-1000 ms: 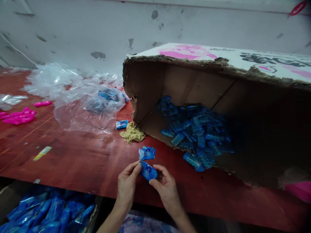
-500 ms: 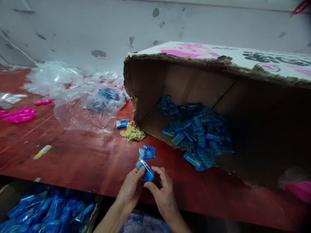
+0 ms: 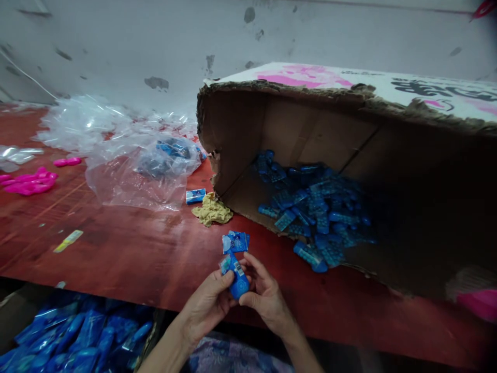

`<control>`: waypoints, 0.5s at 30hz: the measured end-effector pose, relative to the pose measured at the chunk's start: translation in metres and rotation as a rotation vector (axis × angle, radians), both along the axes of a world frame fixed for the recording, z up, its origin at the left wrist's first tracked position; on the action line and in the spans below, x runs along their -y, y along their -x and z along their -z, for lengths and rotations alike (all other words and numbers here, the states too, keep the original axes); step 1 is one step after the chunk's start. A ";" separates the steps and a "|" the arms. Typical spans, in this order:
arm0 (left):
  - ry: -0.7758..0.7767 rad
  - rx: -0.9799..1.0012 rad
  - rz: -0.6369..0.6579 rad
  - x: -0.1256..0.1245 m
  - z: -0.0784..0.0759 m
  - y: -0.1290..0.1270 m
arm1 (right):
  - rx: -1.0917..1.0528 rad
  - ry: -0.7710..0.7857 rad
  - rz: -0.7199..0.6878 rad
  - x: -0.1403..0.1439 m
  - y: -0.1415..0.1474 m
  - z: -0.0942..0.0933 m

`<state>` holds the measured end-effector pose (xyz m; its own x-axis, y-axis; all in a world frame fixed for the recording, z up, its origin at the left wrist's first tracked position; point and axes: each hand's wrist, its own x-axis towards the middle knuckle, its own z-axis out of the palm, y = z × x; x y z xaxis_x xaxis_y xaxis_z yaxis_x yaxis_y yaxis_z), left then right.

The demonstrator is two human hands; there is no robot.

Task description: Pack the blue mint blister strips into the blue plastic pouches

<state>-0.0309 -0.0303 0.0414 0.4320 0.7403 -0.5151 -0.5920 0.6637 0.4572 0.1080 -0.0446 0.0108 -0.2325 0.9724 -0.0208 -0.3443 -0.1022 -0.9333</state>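
Observation:
Between my hands, above the table's front edge, is a small blue packet with a white barcode label and a clear end. My left hand grips it with the thumb on top and fingers beneath. My right hand curls round its right side, the thumb at its lower end and the index finger raised beside it. Some of the right fingers are hidden behind the packet. Just beyond lie a few flat blue printed cards.
A torn-edged cardboard box on its side holds many blue pieces. Yellow putty-like stuff, a small blue box, clear bags and pink pieces lie on the red table. Blue packets fill a carton below left.
The packet has been turned so its barcode label now shows. Both hands have shifted slightly right, and the right thumb has come against the packet's lower end.

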 end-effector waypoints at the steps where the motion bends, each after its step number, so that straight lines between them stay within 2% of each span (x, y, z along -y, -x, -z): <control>1: 0.011 -0.003 -0.018 0.001 0.000 -0.002 | -0.014 0.011 0.002 0.000 0.001 0.000; 6: 0.070 -0.069 -0.137 0.006 0.000 -0.012 | 0.083 -0.024 0.035 0.001 0.001 -0.003; 11: -0.031 -0.154 -0.158 0.002 -0.003 -0.009 | 0.181 -0.127 0.033 -0.004 0.001 -0.005; 15: -0.100 -0.334 -0.158 0.001 -0.001 -0.002 | 0.290 -0.177 0.028 -0.008 0.005 -0.011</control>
<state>-0.0293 -0.0310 0.0429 0.1284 0.8380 -0.5304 -0.4909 0.5184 0.7002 0.1030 -0.0362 0.0218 -0.2149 0.9727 0.0880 -0.0628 0.0761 -0.9951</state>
